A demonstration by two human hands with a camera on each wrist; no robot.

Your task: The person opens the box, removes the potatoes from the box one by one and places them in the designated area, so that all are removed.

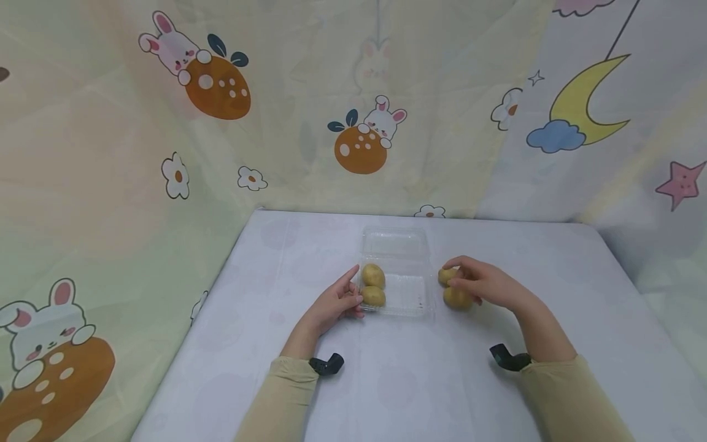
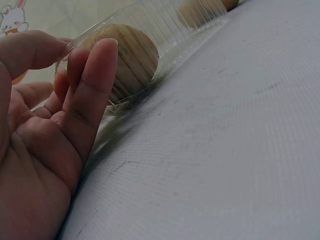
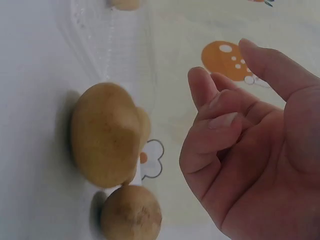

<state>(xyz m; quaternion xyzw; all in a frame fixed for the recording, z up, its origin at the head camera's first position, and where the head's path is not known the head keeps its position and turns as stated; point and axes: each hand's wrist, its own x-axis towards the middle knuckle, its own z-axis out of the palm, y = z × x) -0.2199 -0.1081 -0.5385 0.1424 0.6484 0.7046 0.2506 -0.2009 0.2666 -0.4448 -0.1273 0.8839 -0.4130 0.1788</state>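
Observation:
A clear plastic container (image 1: 405, 294) with its lid (image 1: 394, 242) folded back lies on the table. Two potatoes, a far one (image 1: 373, 275) and a near one (image 1: 372, 296), sit along its left side. My left hand (image 1: 335, 299) pinches the container's rim at the near left corner, index finger stretched along the side. Over loose potatoes right of the container hovers my right hand (image 1: 486, 283), fingers loosely bent around nothing. In the right wrist view a large potato (image 3: 104, 135) and a smaller one (image 3: 131, 215) lie apart from the fingers, with another potato (image 3: 144, 125) partly hidden behind.
A white cloth covers the table (image 1: 409, 380). Patterned curtains with rabbits and a moon (image 1: 585, 104) rise behind and beside it. Each wrist wears a black camera, one on the left (image 1: 327, 364) and one on the right (image 1: 509, 358).

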